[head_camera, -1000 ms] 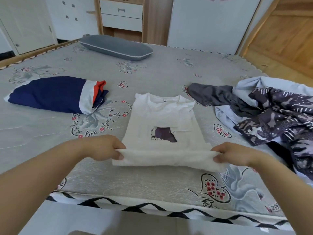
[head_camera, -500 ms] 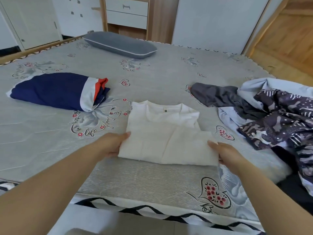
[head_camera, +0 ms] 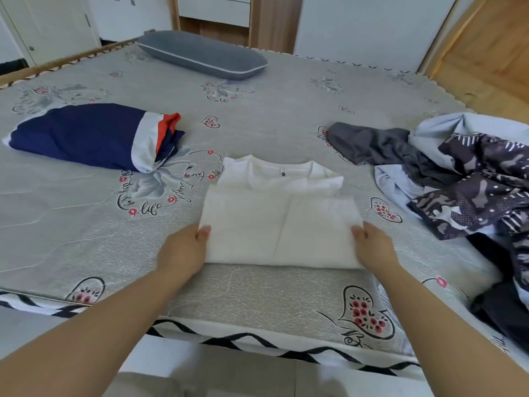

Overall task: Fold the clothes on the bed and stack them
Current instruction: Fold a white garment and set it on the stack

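My left hand and right hand pinch the folded white shirt; the navy garment is folded, the pile waits.

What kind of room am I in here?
Most likely a bedroom: a wide bed with a grey pillow at its head, drawers behind it, and clothes heaped for folding.
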